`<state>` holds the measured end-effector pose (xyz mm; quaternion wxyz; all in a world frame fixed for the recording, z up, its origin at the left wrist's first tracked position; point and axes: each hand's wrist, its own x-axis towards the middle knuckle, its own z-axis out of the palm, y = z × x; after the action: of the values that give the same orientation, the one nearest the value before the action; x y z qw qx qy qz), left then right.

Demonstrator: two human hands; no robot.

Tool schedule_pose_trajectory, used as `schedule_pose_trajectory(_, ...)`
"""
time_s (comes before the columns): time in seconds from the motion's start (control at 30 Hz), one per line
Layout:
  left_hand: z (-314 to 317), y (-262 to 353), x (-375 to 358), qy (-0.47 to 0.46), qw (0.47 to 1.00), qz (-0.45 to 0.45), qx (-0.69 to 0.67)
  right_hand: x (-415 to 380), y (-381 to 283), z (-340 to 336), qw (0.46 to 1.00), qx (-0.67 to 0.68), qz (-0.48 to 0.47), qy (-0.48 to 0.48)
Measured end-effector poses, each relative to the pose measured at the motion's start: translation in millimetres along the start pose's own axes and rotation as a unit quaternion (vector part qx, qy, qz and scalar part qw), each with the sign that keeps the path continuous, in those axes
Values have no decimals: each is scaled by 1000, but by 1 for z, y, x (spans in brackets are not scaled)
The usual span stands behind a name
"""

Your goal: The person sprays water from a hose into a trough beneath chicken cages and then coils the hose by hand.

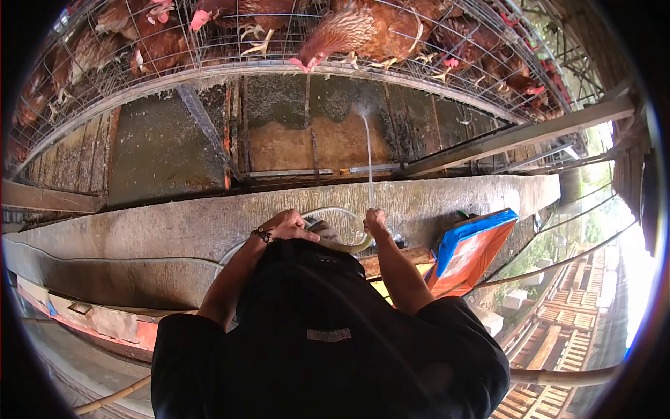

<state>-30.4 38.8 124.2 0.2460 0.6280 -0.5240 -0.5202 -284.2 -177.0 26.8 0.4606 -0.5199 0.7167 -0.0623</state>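
Note:
My right hand [375, 221] is closed around the end of a pale hose [357, 247], and a thin jet of water [369, 153] shoots forward from it. The jet lands on the wet, dirty boards [321, 143] below the cages, where dark muck meets a washed brown patch. My left hand [292, 226] is closed at the hose to the left, its index finger stretched along it; a dark bracelet circles that wrist. A loop of the hose lies on the concrete ledge between and beyond my hands.
Brown hens [363, 31] stand in wire cages across the top. A wooden beam [523, 135] slants at the right. A blue and orange tray [471, 251] stands right of my right arm. The concrete ledge [153, 230] runs across, with hose trailing left.

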Motion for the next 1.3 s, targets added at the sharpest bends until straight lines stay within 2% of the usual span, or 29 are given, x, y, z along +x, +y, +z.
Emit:
schedule_pose_trajectory(0.17, -3, 8, -5, -3, 1000, -17, -5, 1, -1, 2, 999, 13, 30, -5)
schedule_pose_trajectory(0.57, -1, 1, -3, -1, 1000, -13, 7, -14, -5, 1, 1000, 12, -16, -2)
schedule_pose_trajectory(0.97, -1, -5, 1, -10, 1000, -19, 1, -9, -10, 4, 999, 24, 15, -26)
schedule_pose_trajectory(1.07, -3, 2, -3, -9, 1000, -25, -9, -8, -8, 3, 998, 40, -30, -48)
schedule_pose_trajectory(1.3, -5, 4, -4, -8, 999, -42, -11, -1, -8, 5, 999, 36, 1, -19)
